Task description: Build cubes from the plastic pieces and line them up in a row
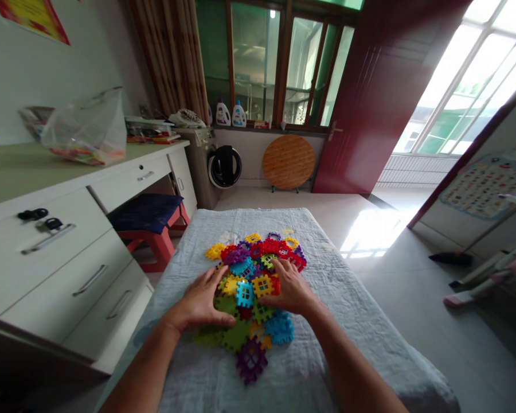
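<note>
A loose pile of colourful plastic interlocking building tiles lies on a table covered with a pale blue-grey cloth [318, 355]. My left hand [204, 304] rests at the pile's left side, fingers apart, thumb over a green tile [235, 335]. On the right side, my right hand [290, 289] is spread, its thumb by a yellow window tile [262, 285]. Between the hands sits a light blue window tile [245, 293]. A purple tile [251, 360] lies nearest to me, with a blue tile [279, 327] to its right. Red tiles [277, 248] are heaped at the far side.
Left of the table stand a dark-topped stool [148, 212] and a white desk [124, 186] bearing a clear plastic bag [88, 132]. Beyond are a washing machine [202, 166], a round wooden board [288, 162] and a dark red door [361, 92].
</note>
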The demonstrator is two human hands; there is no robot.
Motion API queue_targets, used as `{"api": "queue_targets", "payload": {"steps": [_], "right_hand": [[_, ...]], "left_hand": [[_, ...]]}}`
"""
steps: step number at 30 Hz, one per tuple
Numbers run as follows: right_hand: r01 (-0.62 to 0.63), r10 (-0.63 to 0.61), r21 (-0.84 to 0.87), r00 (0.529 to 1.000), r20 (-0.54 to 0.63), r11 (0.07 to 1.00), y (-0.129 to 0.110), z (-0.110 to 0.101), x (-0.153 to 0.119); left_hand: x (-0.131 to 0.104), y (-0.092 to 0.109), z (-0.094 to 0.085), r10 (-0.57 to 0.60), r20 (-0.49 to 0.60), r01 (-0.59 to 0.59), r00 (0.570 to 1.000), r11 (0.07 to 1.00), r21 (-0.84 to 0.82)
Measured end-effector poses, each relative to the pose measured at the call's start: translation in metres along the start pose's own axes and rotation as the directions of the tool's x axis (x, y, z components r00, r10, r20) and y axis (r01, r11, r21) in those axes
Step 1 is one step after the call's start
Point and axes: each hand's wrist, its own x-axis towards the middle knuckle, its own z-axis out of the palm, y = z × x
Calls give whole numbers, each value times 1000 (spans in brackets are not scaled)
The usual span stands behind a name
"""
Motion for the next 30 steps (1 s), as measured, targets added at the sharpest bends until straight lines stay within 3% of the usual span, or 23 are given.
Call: {"api": "queue_targets", "payload": {"steps": [4,9,16,22,27,30], "right_hand": [[64,-59,88,997,-57,994,-5,16,2],[171,-154,234,984,-90,957,-8,23,3],[185,-139,406,980,-141,895,-3,19,8],[199,-107,478,971,-213,856,5,32,16],[132,-3,645,980,-197,753,5,37,21],[104,-12,795,993,-121,597,-4,32,19]], "left_hand": [[4,13,6,76,-65,-80,995,994,-72],[11,24,10,64,-163,-93,985,980,-175],[15,35,16,44,-252,-112,967,958,-263],[29,50,22,30,-324,-155,946,917,-368],[33,59,23,-58,-341,-137,938,844,-519],[33,60,20,-186,-317,-104,930,693,-713]]}}
